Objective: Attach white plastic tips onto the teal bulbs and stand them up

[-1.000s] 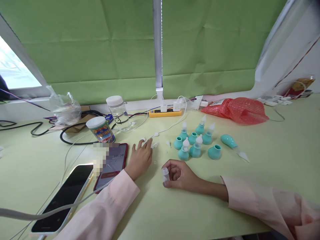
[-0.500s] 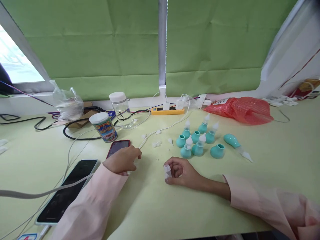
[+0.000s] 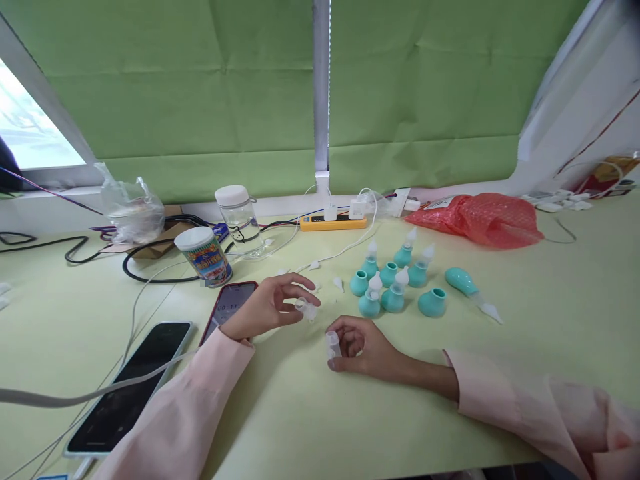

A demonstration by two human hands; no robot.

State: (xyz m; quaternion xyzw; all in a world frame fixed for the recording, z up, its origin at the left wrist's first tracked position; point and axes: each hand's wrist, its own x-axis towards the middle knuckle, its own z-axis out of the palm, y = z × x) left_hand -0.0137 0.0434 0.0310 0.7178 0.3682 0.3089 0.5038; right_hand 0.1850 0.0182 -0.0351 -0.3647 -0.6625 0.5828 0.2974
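My right hand is closed round a small translucent cylinder, held near the table's middle. Up and to the left of it, my left hand has its fingertips at a small clear plastic piece, thumb below and fingers above. A small white tip lies on the table just right of that piece. Teal bulbs stand in a group beyond my right hand; some carry clear connectors and white tips, while one open bulb carries none. At the group's right lies a teal bulb on its side, with a connector and tip.
Left of my left hand are a red-edged phone, a larger phone with cables, and a patterned cup. Behind stand a clear jar and an orange power strip. A red plastic bag lies at the back right.
My left hand has moved right and opened its fingers round the clear piece, which lay on the table before. My right hand still holds the cylinder. The view has shifted slightly.
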